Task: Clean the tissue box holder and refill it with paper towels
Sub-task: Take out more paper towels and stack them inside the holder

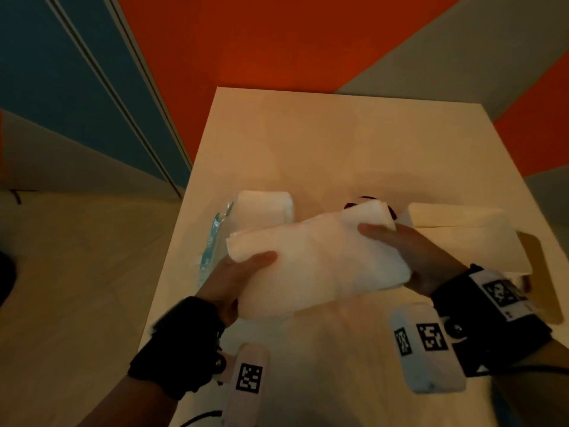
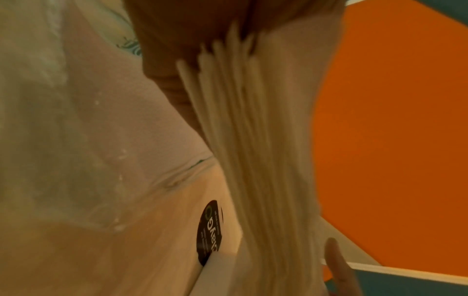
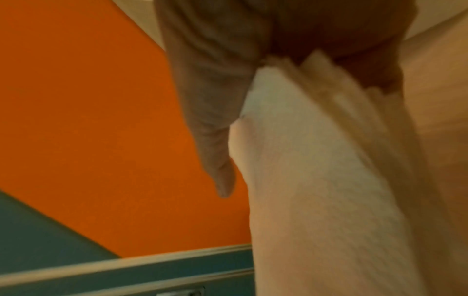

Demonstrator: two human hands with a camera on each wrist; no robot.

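A thick stack of white paper towels (image 1: 311,266) is held above the middle of the pale wooden worktop (image 1: 338,143), lying crosswise and tilted, its right end farther from the person. The left hand (image 1: 237,275) grips the near left end, thumb lying over the top face and the rest of the fingers hidden below; the left wrist view shows the folded edges of the sheets fanned against the palm. The right hand (image 1: 412,254) clasps the right end, thumb across the top and fingers hidden under the stack.

Behind the stack, to the left, a second bundle of white towels (image 1: 264,211) lies on the worktop beside torn clear wrapping with teal print (image 1: 212,241). To the right stands a pale rectangular tissue box holder (image 1: 462,232), close to the right wrist. A dark round object (image 1: 366,200) peeks out from behind the held stack; what it is cannot be told. Beyond the worktop the floor is orange and grey (image 1: 277,41).
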